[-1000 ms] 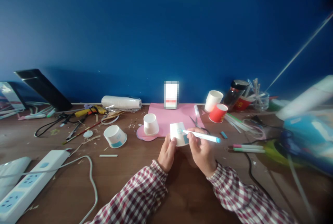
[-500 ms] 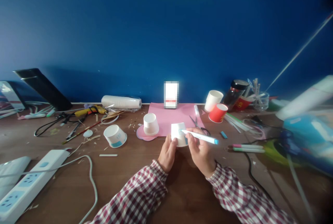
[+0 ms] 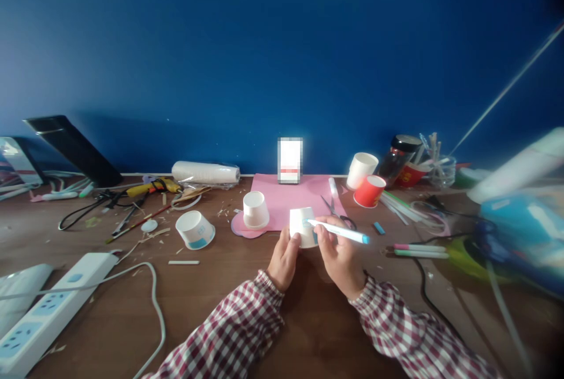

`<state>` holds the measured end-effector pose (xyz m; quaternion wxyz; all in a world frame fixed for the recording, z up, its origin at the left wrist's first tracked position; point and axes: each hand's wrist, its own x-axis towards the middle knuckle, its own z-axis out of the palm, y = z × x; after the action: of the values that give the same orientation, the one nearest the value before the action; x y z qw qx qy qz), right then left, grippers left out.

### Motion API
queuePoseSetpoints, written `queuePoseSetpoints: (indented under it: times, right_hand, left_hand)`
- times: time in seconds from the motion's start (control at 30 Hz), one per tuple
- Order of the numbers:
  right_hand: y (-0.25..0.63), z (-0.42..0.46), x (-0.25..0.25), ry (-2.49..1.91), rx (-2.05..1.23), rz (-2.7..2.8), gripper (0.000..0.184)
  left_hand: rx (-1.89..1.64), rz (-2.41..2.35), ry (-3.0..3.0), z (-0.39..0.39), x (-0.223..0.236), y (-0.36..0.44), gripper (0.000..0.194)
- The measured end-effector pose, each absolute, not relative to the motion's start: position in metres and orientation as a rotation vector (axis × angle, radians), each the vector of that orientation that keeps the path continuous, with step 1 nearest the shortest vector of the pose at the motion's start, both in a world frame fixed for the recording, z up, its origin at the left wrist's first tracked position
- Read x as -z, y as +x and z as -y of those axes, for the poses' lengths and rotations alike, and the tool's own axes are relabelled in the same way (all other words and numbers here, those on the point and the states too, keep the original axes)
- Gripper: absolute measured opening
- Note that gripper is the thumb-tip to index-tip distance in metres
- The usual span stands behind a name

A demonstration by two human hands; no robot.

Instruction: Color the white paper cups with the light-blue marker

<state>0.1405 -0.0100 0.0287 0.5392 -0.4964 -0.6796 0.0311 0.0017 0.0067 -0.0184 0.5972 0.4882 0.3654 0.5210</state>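
A white paper cup [image 3: 299,221], bottom up, is gripped at its lower left by my left hand [image 3: 284,257]. Between the fingers of my right hand [image 3: 341,258] is a white marker with a light blue end [image 3: 346,231]; its tip meets the cup's side, where faint blue marks show. To the left, another upturned white cup [image 3: 255,210] stands on layered pink and purple paper shapes. Farther left sits an upturned cup with blue drawing [image 3: 194,230]. Scissors [image 3: 332,207] lie just beyond my right hand, partly on a pink sheet [image 3: 304,194].
A phone with a blurred screen [image 3: 289,160] stands at the wall. Right are a red cup [image 3: 370,191], a white cup [image 3: 362,170] and loose markers [image 3: 420,251]. Left are a power strip [image 3: 53,308], a glue gun [image 3: 152,187], bagged cups [image 3: 205,173] and a white cable [image 3: 158,308].
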Motion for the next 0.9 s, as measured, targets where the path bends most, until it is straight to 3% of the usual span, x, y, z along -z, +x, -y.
queuePoseSetpoints:
  times: [0.9]
  right_hand:
    - [0.139,0.012,-0.035,-1.179,-0.058,1.675,0.014]
  left_hand:
    - [-1.220,-0.806,0.989,-0.009,0.029,0.003,0.043]
